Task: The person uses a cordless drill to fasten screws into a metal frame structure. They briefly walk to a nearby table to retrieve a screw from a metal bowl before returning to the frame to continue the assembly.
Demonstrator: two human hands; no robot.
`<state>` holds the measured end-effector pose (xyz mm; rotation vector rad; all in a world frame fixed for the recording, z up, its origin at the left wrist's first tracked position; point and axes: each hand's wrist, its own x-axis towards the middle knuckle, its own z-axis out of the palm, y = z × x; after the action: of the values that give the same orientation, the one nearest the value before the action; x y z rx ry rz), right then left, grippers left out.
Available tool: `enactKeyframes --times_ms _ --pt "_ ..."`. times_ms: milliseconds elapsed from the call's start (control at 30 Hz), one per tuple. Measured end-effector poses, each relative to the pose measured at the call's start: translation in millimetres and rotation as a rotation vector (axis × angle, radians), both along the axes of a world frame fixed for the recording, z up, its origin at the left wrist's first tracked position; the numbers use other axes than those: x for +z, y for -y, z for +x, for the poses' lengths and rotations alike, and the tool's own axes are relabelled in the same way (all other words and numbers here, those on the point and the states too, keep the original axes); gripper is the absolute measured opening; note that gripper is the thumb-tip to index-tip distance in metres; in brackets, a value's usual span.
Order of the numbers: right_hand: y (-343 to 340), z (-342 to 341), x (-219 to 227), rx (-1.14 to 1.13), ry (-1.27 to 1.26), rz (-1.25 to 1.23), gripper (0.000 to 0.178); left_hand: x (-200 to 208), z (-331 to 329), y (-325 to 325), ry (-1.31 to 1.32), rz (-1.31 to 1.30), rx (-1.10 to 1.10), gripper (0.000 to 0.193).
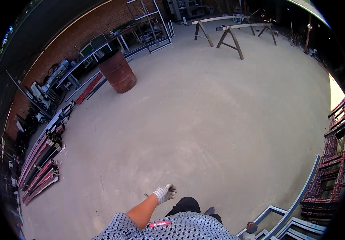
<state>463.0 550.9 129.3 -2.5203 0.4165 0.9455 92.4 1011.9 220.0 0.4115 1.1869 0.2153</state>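
Observation:
My left hand [166,193], in a white knit glove, is held out over the concrete floor in front of my body. Its fingers are curled in, and what they hold, if anything, is hidden. A short thin grey piece [146,195] shows beside that wrist; I cannot tell whether it belongs to something in the hand. At the lower right edge, my right hand [249,236], in a pale glove, is mostly cut off. It grips a small red and dark grey object [252,227] beside a light metal frame [274,209].
Stacked dark red frames [332,160] stand at the right. Bundled pink and black profiles [40,172] lie along the left. A rusty drum [118,74] stands at the far left, near a workbench and an upright frame [152,30]. Sawhorses [231,38] stand at the back.

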Motion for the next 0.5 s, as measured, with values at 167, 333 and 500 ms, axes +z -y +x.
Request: enactKeyframes --times_ms 167,333,500 --pt "-124 188 19 0.153 0.214 0.014 0.014 -24 -3 -45 -0.075 -0.024 0.321 0.026" --pt "-275 291 21 0.343 0.571 0.155 0.012 -74 38 -126 -0.092 -0.184 0.466 0.026" --pt "-414 281 48 0.347 0.373 0.182 0.011 -61 101 -273 -0.021 -0.156 0.442 0.025"
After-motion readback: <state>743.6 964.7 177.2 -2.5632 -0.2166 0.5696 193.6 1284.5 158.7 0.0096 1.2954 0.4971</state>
